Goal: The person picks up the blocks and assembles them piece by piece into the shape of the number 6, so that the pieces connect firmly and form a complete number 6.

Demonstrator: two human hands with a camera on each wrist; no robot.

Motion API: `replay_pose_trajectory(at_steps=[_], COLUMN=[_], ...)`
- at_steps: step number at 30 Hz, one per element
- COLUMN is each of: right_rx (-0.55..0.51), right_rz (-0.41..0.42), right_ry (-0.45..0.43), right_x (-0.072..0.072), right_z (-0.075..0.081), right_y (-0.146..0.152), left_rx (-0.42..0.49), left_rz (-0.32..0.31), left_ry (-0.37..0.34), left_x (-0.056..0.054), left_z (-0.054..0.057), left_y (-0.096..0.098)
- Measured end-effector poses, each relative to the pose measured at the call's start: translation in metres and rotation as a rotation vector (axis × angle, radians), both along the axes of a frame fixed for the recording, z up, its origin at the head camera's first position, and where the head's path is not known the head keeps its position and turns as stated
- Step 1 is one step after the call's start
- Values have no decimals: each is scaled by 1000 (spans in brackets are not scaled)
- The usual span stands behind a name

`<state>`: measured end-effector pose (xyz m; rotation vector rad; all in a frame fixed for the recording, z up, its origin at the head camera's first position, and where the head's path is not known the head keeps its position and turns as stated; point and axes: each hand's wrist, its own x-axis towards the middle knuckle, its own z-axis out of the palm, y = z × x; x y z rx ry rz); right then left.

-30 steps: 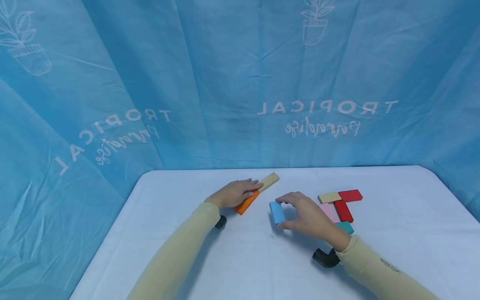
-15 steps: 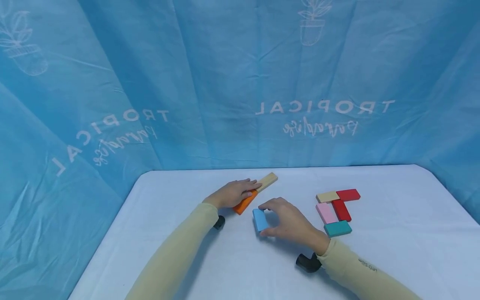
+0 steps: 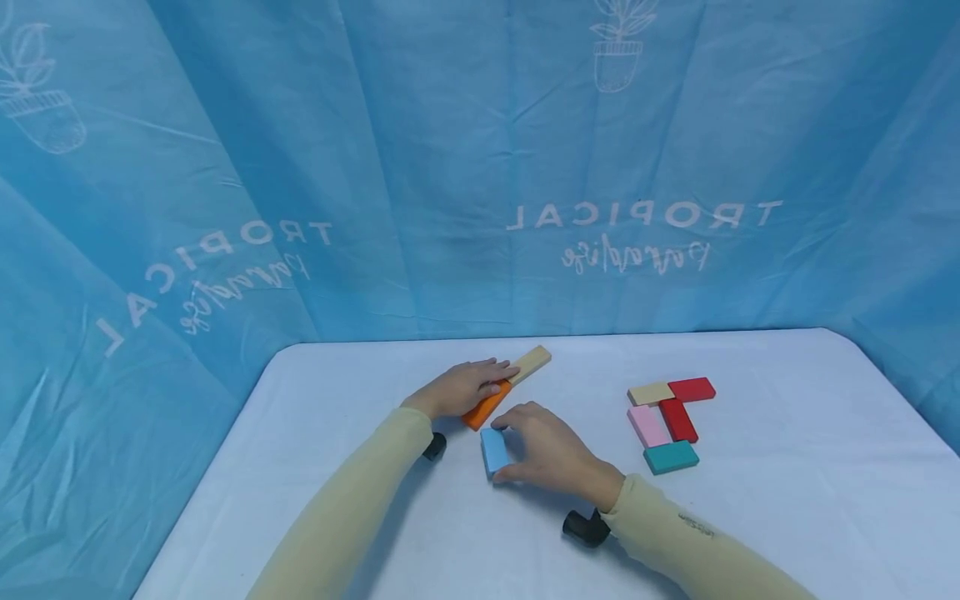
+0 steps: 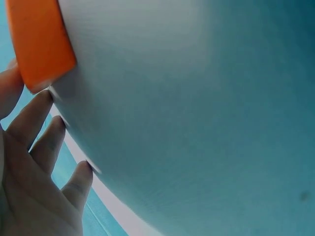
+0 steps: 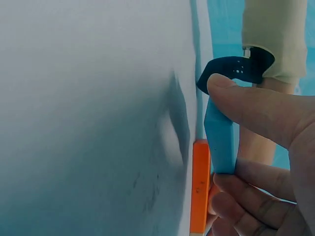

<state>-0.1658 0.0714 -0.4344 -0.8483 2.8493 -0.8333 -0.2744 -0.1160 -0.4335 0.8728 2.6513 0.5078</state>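
My right hand (image 3: 551,450) pinches a light blue block (image 3: 494,452), thumb at one end and fingertips at the other. The right wrist view shows the same blue block (image 5: 220,137) with the orange block (image 5: 200,189) beyond it. My left hand (image 3: 459,390) lies with fairly straight fingers over the place where the orange block (image 3: 486,408) meets a plain wooden block (image 3: 531,364). These two form a slanting line end to end. In the left wrist view, thumb and forefinger are right at the end of the orange block (image 4: 42,46).
Right of the hands lies a group of flat blocks: a plain one (image 3: 651,393), a red one (image 3: 692,388), another red one (image 3: 678,420), a pink one (image 3: 648,427) and a green one (image 3: 671,457). The white table (image 3: 787,467) ends at a blue curtain (image 3: 450,167).
My right hand has carried the blue block leftward and nearer, from beside the coloured group to close by the orange block's near end. My left hand has stayed in place.
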Motion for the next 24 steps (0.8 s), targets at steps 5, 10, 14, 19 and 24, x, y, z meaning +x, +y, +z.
replay_pose_trajectory(at_steps=[5,10,14,19,24], right_rx=[29,58,78,106,128], right_rz=[7,21,24,34,33], right_ry=[0,11,24,56,108], right_x=[-1,-1,-2,-3,-4], right_z=[-2,-4,-5,-6,-8], right_y=[-10,-19,-25,-31,-35], left_rx=[6,0,6,20,25], left_rz=[-6,-3,-6,-13,-22], left_ry=[-3,-7,-9,-11,-10], left_x=[-1,-2,-2,-1,-1], left_z=[-2,-4,-3,-1,0], left_y=[-1,-1,-1,-2,-1])
